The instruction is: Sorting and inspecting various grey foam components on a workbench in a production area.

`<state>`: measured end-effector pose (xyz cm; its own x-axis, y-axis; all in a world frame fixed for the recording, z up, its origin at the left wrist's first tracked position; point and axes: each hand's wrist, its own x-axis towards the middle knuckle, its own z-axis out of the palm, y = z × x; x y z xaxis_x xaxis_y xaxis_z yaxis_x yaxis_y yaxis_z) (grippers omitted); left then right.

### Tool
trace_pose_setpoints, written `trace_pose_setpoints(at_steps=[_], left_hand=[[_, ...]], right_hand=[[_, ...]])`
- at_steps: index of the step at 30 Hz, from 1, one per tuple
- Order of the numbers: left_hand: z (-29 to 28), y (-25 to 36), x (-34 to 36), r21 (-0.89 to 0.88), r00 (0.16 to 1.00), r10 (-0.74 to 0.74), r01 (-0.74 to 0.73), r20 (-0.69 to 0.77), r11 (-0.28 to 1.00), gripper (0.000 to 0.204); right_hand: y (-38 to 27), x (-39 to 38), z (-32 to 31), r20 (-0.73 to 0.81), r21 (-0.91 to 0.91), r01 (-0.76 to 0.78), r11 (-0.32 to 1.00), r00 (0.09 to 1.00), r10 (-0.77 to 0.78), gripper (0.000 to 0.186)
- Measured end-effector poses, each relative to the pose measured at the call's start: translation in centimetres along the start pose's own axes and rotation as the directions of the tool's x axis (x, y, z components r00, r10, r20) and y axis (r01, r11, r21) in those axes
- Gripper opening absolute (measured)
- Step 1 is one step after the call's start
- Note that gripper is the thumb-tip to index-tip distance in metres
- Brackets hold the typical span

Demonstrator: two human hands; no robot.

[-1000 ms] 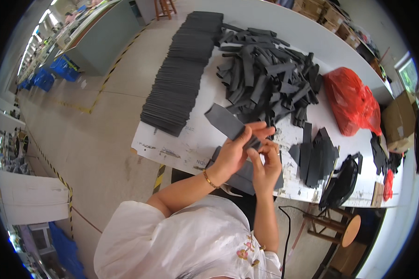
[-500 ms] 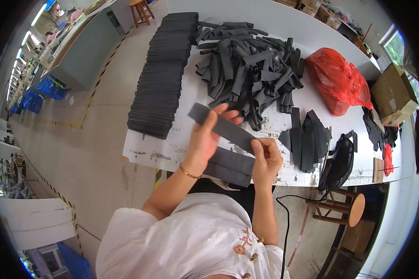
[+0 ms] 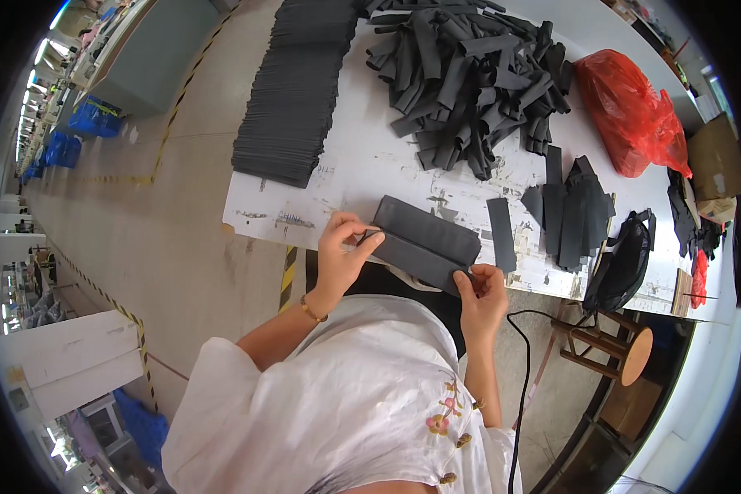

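Note:
A dark grey fabric piece (image 3: 428, 232) with a lengthwise fold or seam lies at the table's near edge, its near side reaching over the edge. My left hand (image 3: 343, 253) pinches its left end between thumb and fingers. At the near right corner my right hand (image 3: 481, 298) is closed on the same piece, thumb on top. Just right of it lies a single flat dark strip (image 3: 501, 235), touched by neither hand. Farther right is a small stack of dark strips (image 3: 580, 216). The fingertips under the fabric are hidden.
A long row of stacked dark pieces (image 3: 292, 99) stands at the left of the white table (image 3: 354, 177). Beyond my hands is a loose heap of dark strips (image 3: 461, 82). To the right are a red plastic bag (image 3: 630, 115), a black bag (image 3: 622, 263) and a wooden stool (image 3: 634, 356).
The strip held up between both hands has been let go and a strip now lies on the table to the right. Both hands have come down onto the folded fabric piece. The view has shifted.

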<state>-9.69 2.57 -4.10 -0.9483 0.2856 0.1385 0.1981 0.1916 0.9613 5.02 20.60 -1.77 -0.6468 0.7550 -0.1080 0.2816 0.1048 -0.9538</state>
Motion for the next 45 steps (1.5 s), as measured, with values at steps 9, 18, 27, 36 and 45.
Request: trace_pose_setpoints(at_steps=[9,18,27,36,45], left_hand=[[0.9,-1.2,0.2,0.173,0.996,0.037,-0.022,-0.082,0.985,0.022],[5.1,-2.5,18.9,-0.01,0.952,0.235,-0.241,-0.197,0.97,0.012],[10.0,-5.2,27.0,0.171,1.0,-0.017,0.016,0.001,0.985,0.028],[8.3,-5.8,21.8,-0.384,0.547,-0.547,0.837,0.634,0.391,0.019],[5.8,1.9,15.7,-0.654,0.774,-0.344,0.633,0.531,0.415,0.021]], right_hand=[[2.6,0.5,0.8,-0.063,-0.35,0.103,0.931,0.989,-0.133,0.025],[5.2,8.8,-2.8,0.071,-0.832,0.293,0.472,0.898,-0.434,0.035],[5.3,10.6,-2.6,0.353,-0.915,0.379,0.137,0.918,-0.184,0.015],[-1.1,9.6,-3.9,-0.193,-0.394,0.357,0.847,0.869,-0.456,0.037],[-3.4,7.6,0.4,0.224,-0.293,0.614,0.733,0.789,-0.572,0.031]])
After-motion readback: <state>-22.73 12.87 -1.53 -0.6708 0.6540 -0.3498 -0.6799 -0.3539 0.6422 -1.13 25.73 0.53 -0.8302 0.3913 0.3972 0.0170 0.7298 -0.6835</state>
